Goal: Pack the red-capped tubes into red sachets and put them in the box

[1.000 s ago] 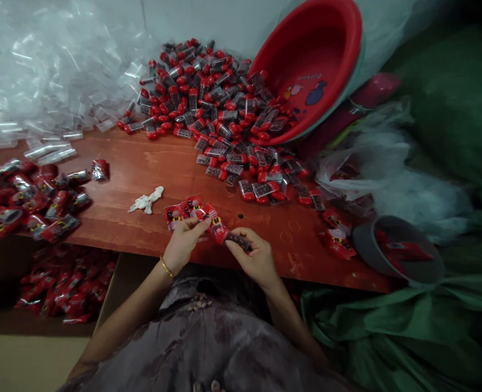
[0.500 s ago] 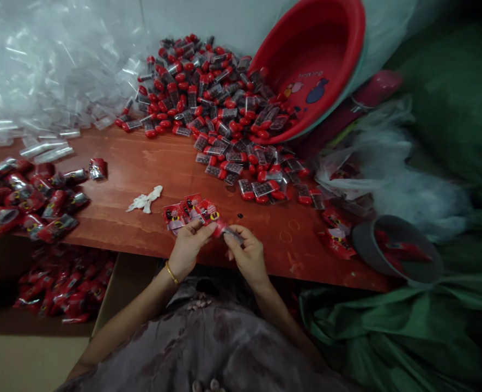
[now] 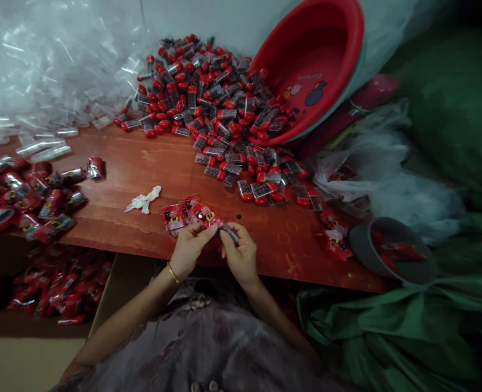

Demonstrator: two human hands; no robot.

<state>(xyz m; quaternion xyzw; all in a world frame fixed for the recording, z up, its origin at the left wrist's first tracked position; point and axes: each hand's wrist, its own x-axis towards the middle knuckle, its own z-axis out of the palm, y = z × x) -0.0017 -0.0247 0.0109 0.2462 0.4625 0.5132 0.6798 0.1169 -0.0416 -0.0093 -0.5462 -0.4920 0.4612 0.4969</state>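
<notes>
My right hand is closed round a small clear container with dark contents, held at a slant over the table's front edge. Its red end points toward my left hand, whose thumb and fingers pinch at that end and partly cover it. Just beyond my left fingers, several red printed packets lie overlapping on the table. One red printed piece reaches up to my fingertips; whether they grip it too, I cannot make out.
A heap of red-capped containers spills from a tipped red basin. Clear plastic sleeves pile at back left. Wrapped red packs lie left, with more in a cardboard box below. A grey bowl stands right; crumpled white scrap lies mid-table.
Both hands stay together at the container. My right hand has shifted slightly left and closer to my left hand, and less of the red end shows. The view has moved slightly.
</notes>
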